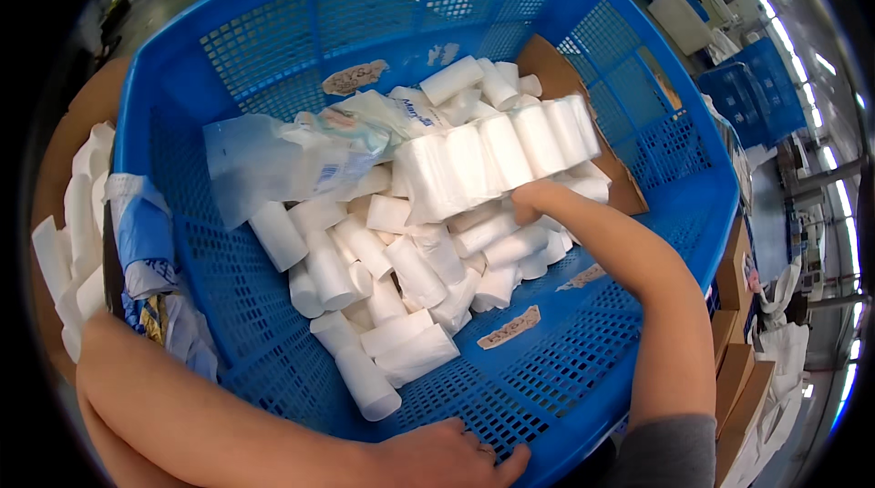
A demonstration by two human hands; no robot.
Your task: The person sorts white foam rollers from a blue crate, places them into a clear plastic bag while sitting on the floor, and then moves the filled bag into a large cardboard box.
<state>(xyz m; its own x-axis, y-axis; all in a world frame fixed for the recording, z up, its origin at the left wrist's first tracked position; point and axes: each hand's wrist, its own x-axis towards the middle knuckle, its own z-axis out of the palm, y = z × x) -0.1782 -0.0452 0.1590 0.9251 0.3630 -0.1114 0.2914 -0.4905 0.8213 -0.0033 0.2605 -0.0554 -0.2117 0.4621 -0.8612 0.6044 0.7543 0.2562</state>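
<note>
A large blue plastic basket (pixel 583 397) with mesh walls fills most of the view. In it lies a heap of loose white paper rolls (pixel 415 274). My right hand (pixel 536 200) reaches over the heap, closed at the lower edge of a pack of white rolls (pixel 497 155) lined up side by side; its fingertips are hidden beneath the pack. Left of that pack lies a crumpled, translucent plastic wrapper (pixel 292 155) with printing on it. My left hand (pixel 447 456) is at the basket's near rim, fingers curled over it and thumb apart.
Brown cardboard (pixel 629 183) stands inside the basket's right wall. Outside on the left are more white rolls (pixel 87 205) and a blue-and-white plastic bag (pixel 141 224). Cardboard boxes (pixel 734 369) stand at the right; blue bins (pixel 752 92) are farther off.
</note>
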